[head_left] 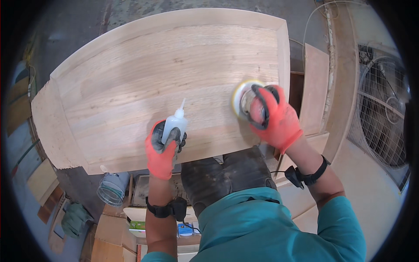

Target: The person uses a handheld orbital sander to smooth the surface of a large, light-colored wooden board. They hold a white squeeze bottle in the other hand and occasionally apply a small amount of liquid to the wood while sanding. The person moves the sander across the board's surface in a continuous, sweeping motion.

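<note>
In front of me lies a large pale wooden panel (174,65) with a curved far edge and framed sides. My left hand (163,146), in a red glove with dark palm and fingers, is closed round a translucent white squeeze bottle (173,126). The bottle's narrow nozzle points up and away over the panel's near half. My right hand (276,115), gloved alike, grips a round palm sander (246,102) from above. The sander's pale, yellow-rimmed disc is at the panel's surface, near the right end. My hand hides part of its body.
A caged fan (384,109) stands at the far right, past an upright board (315,87). Below the panel's left end is a clear plastic bucket (112,190), beside a cardboard box (114,231). Green cloth (75,220) lies at lower left. A thin hose (307,22) loops at upper right.
</note>
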Demonstrator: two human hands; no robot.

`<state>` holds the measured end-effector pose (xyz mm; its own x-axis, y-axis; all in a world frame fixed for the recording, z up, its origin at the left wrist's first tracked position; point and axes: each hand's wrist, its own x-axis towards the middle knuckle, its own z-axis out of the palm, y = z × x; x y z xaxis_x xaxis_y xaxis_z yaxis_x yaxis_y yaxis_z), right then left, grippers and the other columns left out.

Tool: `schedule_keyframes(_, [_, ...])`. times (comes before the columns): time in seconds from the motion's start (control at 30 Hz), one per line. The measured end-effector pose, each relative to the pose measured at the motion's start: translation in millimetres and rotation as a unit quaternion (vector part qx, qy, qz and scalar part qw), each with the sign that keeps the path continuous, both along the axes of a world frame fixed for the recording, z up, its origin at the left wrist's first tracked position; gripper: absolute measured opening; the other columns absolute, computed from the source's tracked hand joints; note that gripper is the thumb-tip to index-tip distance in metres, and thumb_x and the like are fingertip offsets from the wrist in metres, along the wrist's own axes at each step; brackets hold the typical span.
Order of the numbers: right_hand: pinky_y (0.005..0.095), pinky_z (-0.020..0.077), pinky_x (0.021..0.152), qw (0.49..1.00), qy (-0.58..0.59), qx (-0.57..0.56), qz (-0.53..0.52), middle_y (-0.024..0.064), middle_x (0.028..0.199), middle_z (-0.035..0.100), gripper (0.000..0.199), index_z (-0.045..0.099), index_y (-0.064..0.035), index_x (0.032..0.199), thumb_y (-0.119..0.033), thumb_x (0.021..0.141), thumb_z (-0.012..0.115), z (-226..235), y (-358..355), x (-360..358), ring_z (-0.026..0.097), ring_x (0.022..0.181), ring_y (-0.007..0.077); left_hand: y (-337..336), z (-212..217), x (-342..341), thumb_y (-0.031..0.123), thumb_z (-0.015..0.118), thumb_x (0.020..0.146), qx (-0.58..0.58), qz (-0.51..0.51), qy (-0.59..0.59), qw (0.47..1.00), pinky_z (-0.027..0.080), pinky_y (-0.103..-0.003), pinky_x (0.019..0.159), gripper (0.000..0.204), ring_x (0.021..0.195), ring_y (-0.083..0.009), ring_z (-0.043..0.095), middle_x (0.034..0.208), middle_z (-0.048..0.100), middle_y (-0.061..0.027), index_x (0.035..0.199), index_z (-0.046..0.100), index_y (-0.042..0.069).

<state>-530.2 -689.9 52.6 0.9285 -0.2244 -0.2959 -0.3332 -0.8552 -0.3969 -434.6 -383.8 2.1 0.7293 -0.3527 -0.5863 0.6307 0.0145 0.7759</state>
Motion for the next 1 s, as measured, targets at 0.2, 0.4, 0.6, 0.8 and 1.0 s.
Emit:
schedule_keyframes(0.2, [0.0494,0.0577,0.091,0.996,-0.038,-0.02,-0.079,0.0213,0.136,0.051,0.082,0.047,-0.0147,0.149,-0.021,0.076,0.086,-2.7,-28.6,11.8,0.065,0.112,0.0449,3.6,10.1,0.5,0.0,0.061,0.096,0.025,0.042,-0.001,0.999,0.047,-0.028,0.064,0.028,0.072,-0.0129,0.059,0.088,0.067,-0.0087,0.123,0.061,-0.002])
schedule_keyframes(0.4, [0.0484,0.0587,0.089,0.999,-0.047,-0.014,0.018,0.0222,0.14,0.05,0.08,0.049,-0.014,0.147,-0.019,0.076,0.085,-5.5,12.4,-6.6,0.065,0.113,0.0444,46.8,6.2,7.8,0.007,0.058,0.098,0.076,0.092,-0.095,0.988,0.046,-0.03,0.062,0.028,0.07,-0.0161,0.059,0.086,0.064,-0.0103,0.124,0.058,-0.005])
schedule_keyframes(0.6, [0.048,0.0592,0.086,0.994,-0.02,0.057,0.092,0.0236,0.139,0.05,0.075,0.058,-0.0184,0.143,-0.025,0.074,0.087,2.2,72.2,8.2,0.066,0.111,0.042,73.2,5.2,10.8,0.007,0.06,0.098,0.122,0.1,-0.126,0.979,0.046,-0.028,0.063,0.025,0.072,-0.0142,0.059,0.088,0.066,-0.0085,0.121,0.061,-0.005])
schedule_keyframes(0.8, [0.0466,0.0593,0.084,0.988,-0.025,0.067,0.135,0.0218,0.138,0.051,0.073,0.059,-0.0203,0.141,-0.026,0.073,0.087,-0.2,99.0,21.4,0.068,0.108,0.0398,73.8,1.9,4.8,0.004,0.077,0.089,0.194,-0.033,-0.157,0.968,0.054,-0.029,0.073,0.03,0.083,-0.0121,0.065,0.093,0.071,-0.006,0.117,0.067,-0.002])
schedule_keyframes(1.0, [0.048,0.0593,0.086,0.992,-0.012,0.06,0.108,0.0225,0.139,0.05,0.074,0.058,-0.0191,0.142,-0.024,0.074,0.087,2.5,80.9,13.6,0.067,0.109,0.0407,55.8,5.7,-0.9,0.012,0.083,0.081,0.275,-0.148,-0.267,0.912,0.058,-0.038,0.079,0.037,0.085,-0.0289,0.072,0.097,0.074,-0.015,0.115,0.071,0.004])
